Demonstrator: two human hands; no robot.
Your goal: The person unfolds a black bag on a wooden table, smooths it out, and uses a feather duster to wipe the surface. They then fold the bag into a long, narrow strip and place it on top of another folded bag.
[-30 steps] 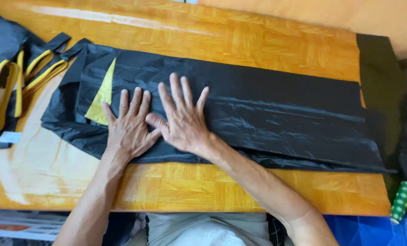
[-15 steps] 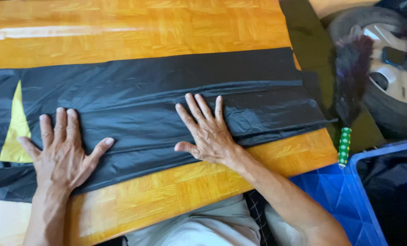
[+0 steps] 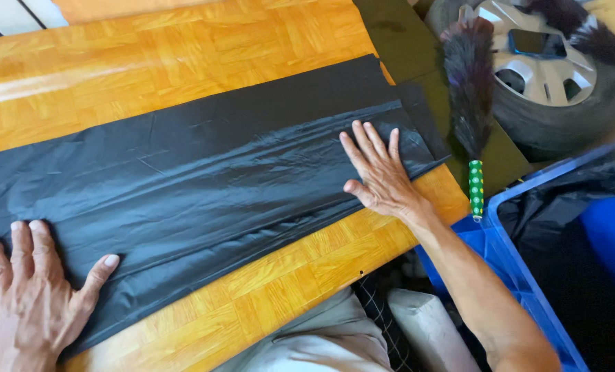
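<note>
A wooden tabletop (image 3: 183, 62) carries a long black plastic sheet (image 3: 204, 179) spread flat across it. At far right a car wheel (image 3: 555, 76) stands beside a blue crate (image 3: 521, 275) and a feather duster (image 3: 469, 89). Both hands, left (image 3: 28, 303) and right (image 3: 380, 172), press flat and open-fingered on the sheet, grasping nothing.

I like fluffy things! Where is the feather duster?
In the head view, the feather duster stands at right, between the table end and the car wheel.
</note>
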